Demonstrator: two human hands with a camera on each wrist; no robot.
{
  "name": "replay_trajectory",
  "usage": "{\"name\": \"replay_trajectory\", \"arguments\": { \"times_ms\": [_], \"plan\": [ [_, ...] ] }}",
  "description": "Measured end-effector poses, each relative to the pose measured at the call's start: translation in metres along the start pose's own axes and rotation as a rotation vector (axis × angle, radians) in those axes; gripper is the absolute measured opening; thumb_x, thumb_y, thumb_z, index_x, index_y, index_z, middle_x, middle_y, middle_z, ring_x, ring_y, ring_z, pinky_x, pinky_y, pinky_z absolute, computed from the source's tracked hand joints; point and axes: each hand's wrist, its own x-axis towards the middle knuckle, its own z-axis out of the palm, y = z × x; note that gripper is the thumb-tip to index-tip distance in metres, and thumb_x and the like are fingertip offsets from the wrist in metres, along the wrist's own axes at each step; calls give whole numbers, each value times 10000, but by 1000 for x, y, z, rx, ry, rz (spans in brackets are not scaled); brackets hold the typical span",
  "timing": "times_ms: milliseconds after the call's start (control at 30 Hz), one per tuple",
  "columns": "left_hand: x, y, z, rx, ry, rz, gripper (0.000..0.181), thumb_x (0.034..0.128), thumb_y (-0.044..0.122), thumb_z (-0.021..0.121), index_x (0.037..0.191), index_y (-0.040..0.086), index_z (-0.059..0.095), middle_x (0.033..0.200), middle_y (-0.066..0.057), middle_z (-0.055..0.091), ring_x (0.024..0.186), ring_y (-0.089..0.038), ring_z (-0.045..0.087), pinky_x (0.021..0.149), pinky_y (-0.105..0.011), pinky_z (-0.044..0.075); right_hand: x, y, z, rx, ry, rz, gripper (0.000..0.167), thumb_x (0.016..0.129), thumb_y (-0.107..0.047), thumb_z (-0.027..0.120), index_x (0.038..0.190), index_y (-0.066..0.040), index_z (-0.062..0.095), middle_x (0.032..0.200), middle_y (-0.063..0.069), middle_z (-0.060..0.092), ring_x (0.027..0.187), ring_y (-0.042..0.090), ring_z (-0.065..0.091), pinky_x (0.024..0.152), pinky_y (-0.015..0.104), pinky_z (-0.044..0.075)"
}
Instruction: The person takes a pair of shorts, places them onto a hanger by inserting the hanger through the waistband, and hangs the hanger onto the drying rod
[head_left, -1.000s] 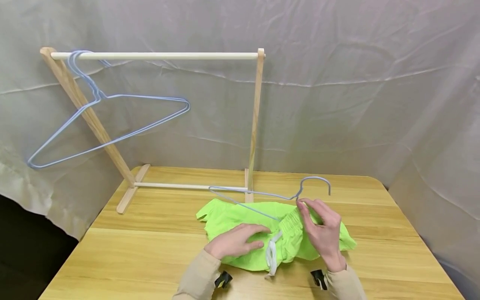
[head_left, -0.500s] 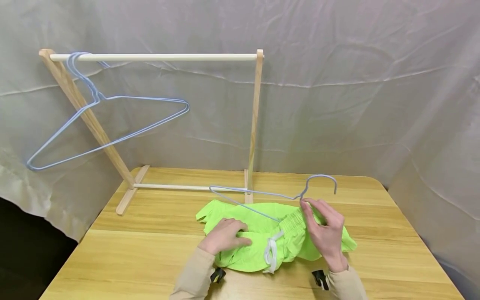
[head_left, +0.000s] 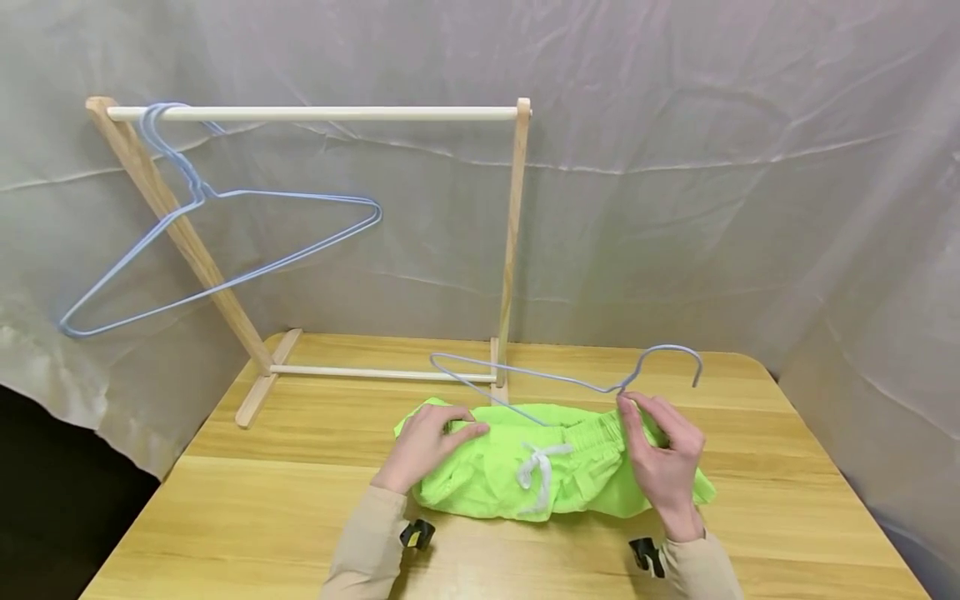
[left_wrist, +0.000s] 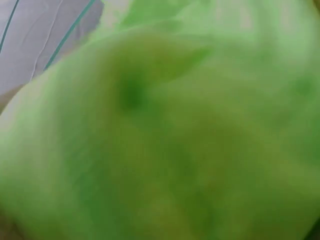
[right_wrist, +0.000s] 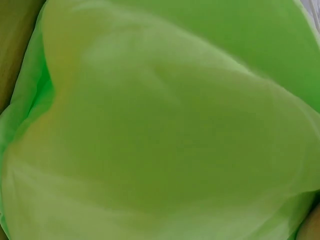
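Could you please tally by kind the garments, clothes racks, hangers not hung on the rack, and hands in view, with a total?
Green garment: 1
Clothes rack: 1
Unhung hanger: 1
Hands: 2 (left hand, right hand)
Total: 5

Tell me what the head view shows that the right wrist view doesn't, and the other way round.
Only the head view plainly shows the rack, the hanging hangers, the white drawstring, and the right hand pinching the loose hanger below its hook. Only the right wrist view shows the green garment so close that blurred cloth fills most of the frame. Both share the green garment and, apparently, the grey backdrop, a mere sliver in the wrist view.
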Motion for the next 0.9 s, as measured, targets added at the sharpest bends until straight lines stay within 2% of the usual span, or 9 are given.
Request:
{"name": "replay_trajectory", "arguments": {
  "times_ms": [67, 167, 233, 333, 467, 567, 767, 900],
  "plan": [
    [1, -1, -1, -50, 147, 66, 353, 972, 417, 631, 750, 163, 737, 620, 58, 655, 545, 30, 396, 632, -211, 419, 0, 0, 0, 11, 4, 4, 88, 823, 108, 679, 822, 195, 689, 589, 94, 588, 503, 6, 341, 447, 146, 240],
    [4, -5, 0, -130, 404, 234, 588, 1029, 418, 542, 520, 124, 554, 421, 31, 438, 481, 87, 213, 505, -126, 281, 1, 0, 0, 22, 3, 16, 67, 811, 129, 676, 828, 190, 696, 625, 72, 631, 520, -5, 382, 453, 148, 267],
    [6, -6, 0, -168, 551, 334, 670, 1059, 403, 488, 453, 127, 410, 372, 10, 342, 472, 109, 185, 443, -101, 210, 1, 0, 0, 32, -2, 22, 60, 803, 142, 675, 830, 190, 697, 656, 56, 663, 536, -13, 423, 462, 136, 300],
    [8, -8, -1, -211, 724, 449, 672, 1076, 274, 474, 426, 134, 378, 353, 14, 317, 410, 60, 189, 408, -93, 176, 1, 0, 0, 42, -23, 26, 57, 788, 160, 672, 831, 187, 699, 672, 67, 680, 555, -16, 468, 471, 127, 335],
    [11, -9, -5, -198, 902, 546, 654, 1062, 163, 478, 416, 136, 375, 348, 26, 305, 339, -40, 193, 374, -117, 160, 0, 0, 1, 47, -60, 30, 82, 762, 185, 663, 834, 177, 702, 663, 117, 674, 570, -10, 502, 477, 124, 365],
    [12, -10, -8, -139, 1011, 579, 668, 1069, 197, 464, 419, 142, 324, 348, 38, 269, 346, -40, 166, 366, -127, 139, -1, -1, 1, 52, -83, 33, 115, 743, 202, 656, 841, 170, 706, 669, 141, 677, 588, -17, 533, 514, 106, 406],
    [14, -10, -12, -57, 1139, 595, 673, 1066, 231, 476, 430, 149, 273, 353, 51, 227, 372, -23, 143, 357, -155, 115, -2, -2, 1, 62, -130, 37, 151, 729, 217, 655, 856, 160, 710, 722, 169, 705, 718, -42, 634, 704, 87, 516],
    [15, -7, -14, -32, 1229, 611, 681, 1061, 245, 492, 430, 147, 254, 359, 51, 204, 367, -43, 131, 355, -177, 103, -2, -1, 1, 82, -159, 32, 147, 733, 218, 653, 856, 158, 709, 723, 173, 705, 722, -35, 643, 712, 93, 524]
  ]
}}
